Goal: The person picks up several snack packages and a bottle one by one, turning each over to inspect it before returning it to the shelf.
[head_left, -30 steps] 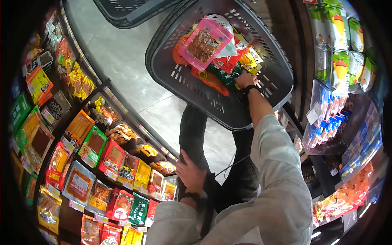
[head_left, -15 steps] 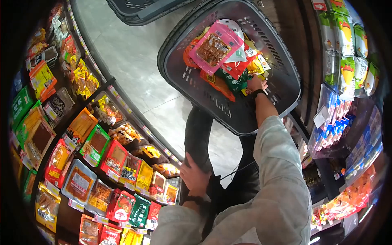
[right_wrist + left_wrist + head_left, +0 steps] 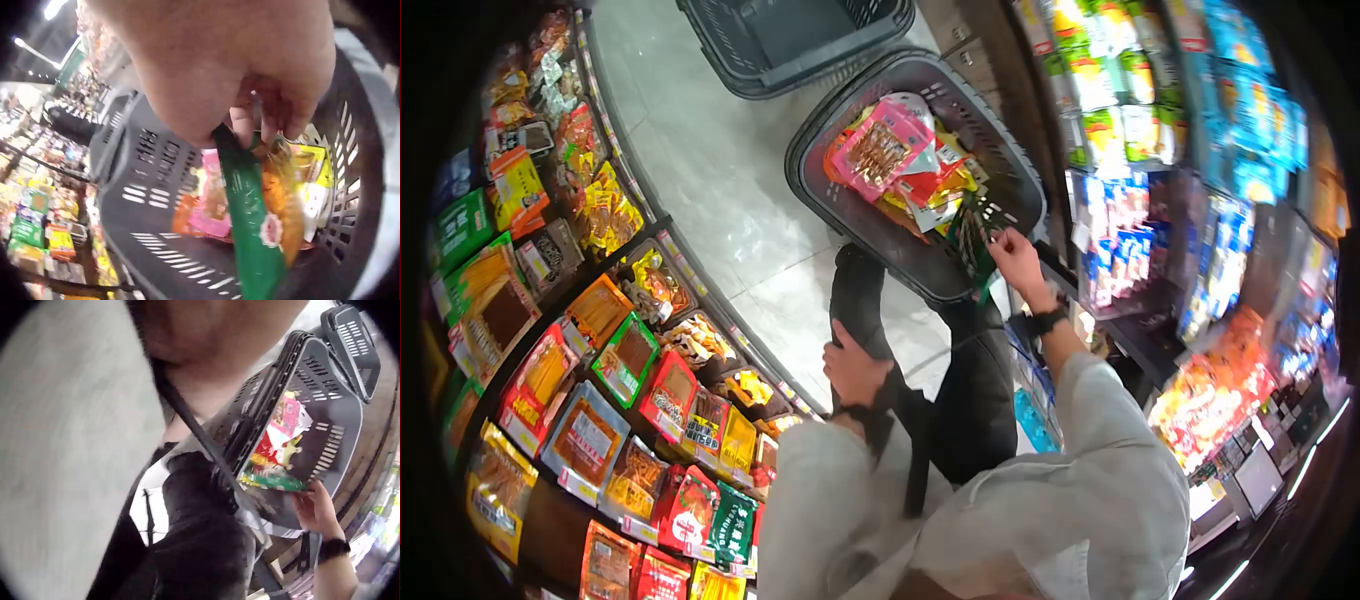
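Observation:
My right hand (image 3: 1020,268) pinches the top edge of a green snack packet (image 3: 245,209) at the near side of a grey shopping basket (image 3: 1012,178). The packet hangs upright from the fingers in the right wrist view, with its clear, orange-looking side facing away from the green one. Deeper in the basket lie a pink packet (image 3: 888,152) and several red, white and yellow ones. My left hand (image 3: 858,372) rests on the left knee, holding nothing.
A second grey basket (image 3: 800,50) stands on the floor beyond. Shelves of packaged snacks (image 3: 625,365) line the left side. More hanging packets (image 3: 1135,135) fill a rack on the right, close beside the basket.
My right hand has lifted the green packet out of the pile and drawn it toward me. The view has swung to the right; the left hand stays on the knee.

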### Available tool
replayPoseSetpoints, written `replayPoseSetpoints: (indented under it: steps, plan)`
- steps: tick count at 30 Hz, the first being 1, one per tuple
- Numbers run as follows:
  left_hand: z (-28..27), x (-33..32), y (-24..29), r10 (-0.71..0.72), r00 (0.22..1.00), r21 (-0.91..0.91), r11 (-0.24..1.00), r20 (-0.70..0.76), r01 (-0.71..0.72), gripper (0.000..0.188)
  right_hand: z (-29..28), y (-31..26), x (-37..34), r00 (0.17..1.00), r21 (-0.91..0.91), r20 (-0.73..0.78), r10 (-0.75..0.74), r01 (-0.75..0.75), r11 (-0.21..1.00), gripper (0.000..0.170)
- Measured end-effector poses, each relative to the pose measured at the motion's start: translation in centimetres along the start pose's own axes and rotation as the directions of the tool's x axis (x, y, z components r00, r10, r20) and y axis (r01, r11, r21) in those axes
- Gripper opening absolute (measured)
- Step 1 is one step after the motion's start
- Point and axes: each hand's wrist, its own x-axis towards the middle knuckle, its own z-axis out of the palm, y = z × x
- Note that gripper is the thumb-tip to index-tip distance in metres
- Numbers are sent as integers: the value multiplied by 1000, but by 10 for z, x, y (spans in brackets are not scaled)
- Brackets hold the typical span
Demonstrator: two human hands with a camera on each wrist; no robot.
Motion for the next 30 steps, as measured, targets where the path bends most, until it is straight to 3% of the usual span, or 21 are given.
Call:
replayPoseSetpoints:
  steps: [1,3,4,5,6,9,11,12,13,15,16,17,19,20,23,27,28,30]
  plan:
    - [-8,5,-4,8,999,-40,999,40,-6,135,-18,-18,-27,996,77,-47,-80,83,994,19]
    - [-25,17,-22,82,977,-160,986,199,-50,141,-64,-87,-90,993,238,-72,-93,108,965,15]
    - [-6,41,-41,172,959,-227,966,224,-120,140,-86,-103,-115,987,244,-57,-148,158,957,11]
    - [9,59,-62,259,936,-292,938,240,-184,140,-103,-127,-143,993,360,-39,-115,121,925,10]
    - [-4,58,-68,350,892,-342,907,284,-247,120,-118,-145,-170,990,404,-30,-139,139,904,10]
    - [-57,15,-77,528,799,-645,724,289,-245,98,-152,-195,-235,981,517,-12,-192,170,839,14]
    - [-113,-52,-72,540,834,-744,604,117,-286,77,-159,-220,-264,962,600,-11,-272,224,768,14]
    - [-130,-75,-71,569,821,-779,531,37,-333,69,-160,-220,-270,947,597,42,-319,232,768,14]
    - [-141,-100,-76,587,808,-805,460,-42,-376,61,-155,-224,-275,918,675,52,-394,259,691,15]
    - [-162,-166,-76,583,784,-764,400,-214,-506,56,-145,-229,-279,755,596,97,-649,478,645,16]
    - [-159,-191,-79,582,748,-722,360,-321,-590,58,-141,-239,-291,734,662,184,-653,399,635,17]
    - [-156,-222,-79,527,757,-749,299,-387,-591,59,-136,-244,-300,703,650,277,-655,365,666,14]
    - [-141,-282,-81,383,773,-788,159,-506,-595,60,-128,-250,-319,521,684,402,-753,377,625,12]
    - [-123,-304,-88,323,822,-850,89,-469,-520,64,-127,-257,-336,441,697,453,-774,365,617,11]
    - [-59,-369,-94,86,850,-819,-333,-520,-467,72,-123,-251,-376,269,710,591,-760,274,649,12]
    - [30,-416,-122,-81,894,-791,-437,-440,-428,74,-113,-221,-404,24,655,742,-670,187,732,14]
    - [46,-432,-128,-124,888,-718,-545,-443,-434,71,-110,-212,-414,4,604,790,-613,172,778,17]
    - [75,-457,-142,-232,878,-692,-545,-418,-473,69,-103,-203,-433,-81,580,815,-574,141,803,21]
